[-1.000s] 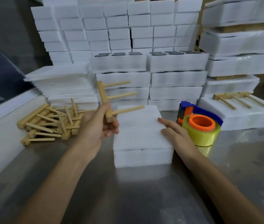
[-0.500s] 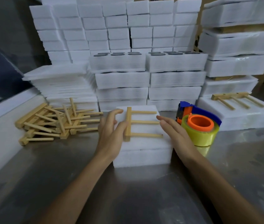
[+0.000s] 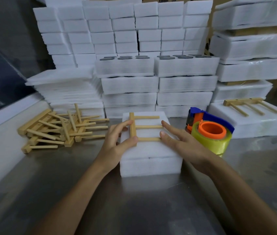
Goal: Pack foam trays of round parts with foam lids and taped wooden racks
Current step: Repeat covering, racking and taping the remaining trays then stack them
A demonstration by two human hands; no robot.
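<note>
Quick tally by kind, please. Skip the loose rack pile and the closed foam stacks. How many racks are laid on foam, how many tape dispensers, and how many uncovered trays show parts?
Wooden racks laid on foam: 2
Tape dispenser: 1
Uncovered trays showing round parts: 2
Total: 5

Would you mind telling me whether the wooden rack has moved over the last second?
Yes. The wooden rack has come down from the air onto the foam tray, beside the unmoved tape dispenser.
</note>
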